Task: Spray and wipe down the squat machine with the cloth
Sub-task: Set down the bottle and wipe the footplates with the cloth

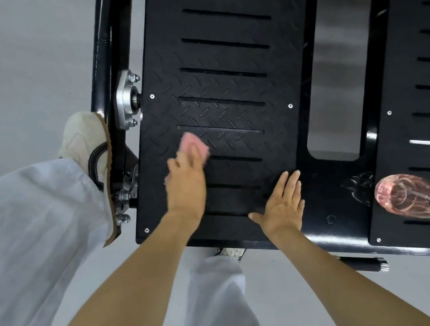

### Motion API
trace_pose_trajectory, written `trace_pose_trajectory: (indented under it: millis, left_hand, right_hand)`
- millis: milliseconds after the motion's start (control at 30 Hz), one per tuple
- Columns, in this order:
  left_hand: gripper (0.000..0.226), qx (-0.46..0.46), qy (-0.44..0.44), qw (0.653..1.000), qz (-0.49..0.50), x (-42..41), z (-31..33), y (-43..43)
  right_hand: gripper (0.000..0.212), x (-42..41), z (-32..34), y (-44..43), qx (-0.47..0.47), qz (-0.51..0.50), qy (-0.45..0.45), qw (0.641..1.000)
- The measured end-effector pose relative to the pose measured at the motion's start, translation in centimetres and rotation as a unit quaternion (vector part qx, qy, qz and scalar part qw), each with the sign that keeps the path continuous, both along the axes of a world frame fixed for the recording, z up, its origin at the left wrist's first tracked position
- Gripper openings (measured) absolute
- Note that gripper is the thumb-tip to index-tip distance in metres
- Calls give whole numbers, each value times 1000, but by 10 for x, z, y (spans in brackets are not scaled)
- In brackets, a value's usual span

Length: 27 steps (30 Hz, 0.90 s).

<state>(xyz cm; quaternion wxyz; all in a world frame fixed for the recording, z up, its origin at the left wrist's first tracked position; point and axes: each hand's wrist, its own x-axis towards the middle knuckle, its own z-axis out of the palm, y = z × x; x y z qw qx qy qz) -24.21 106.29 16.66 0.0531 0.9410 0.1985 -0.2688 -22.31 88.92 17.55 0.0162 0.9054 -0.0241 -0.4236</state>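
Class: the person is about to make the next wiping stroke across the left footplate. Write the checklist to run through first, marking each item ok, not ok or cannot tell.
1. Cloth under the wiping hand: the left hand presses the pink cloth onto the left footplate. Ok.
2. Steadying hand out of the way: the right hand lies flat on the plate's near edge, beside the cloth. Ok.
3. Spray to hand: the spray bottle lies on its side on the right footplate. Ok.
4. Plate wetted with spray: cannot tell.
5. Foot off the plate: the shoe is beside the frame, outside the plate. Ok.
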Motion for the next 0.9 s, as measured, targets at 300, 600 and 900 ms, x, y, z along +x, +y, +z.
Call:
trace_pose_trajectory:
  millis: [300,600,900]
  left_hand:
    - [82,16,11,946,-324,-15,-3,20]
    - [72,35,3,999,-39,-37,1,39]
    - [74,60,55,993,-84,-69,6,49]
  right_hand:
    - [120,-18,6,11,14,78,2,997]
    - [114,-17,7,14,20,51,10,998]
    - [114,-15,9,11,24,45,15,999]
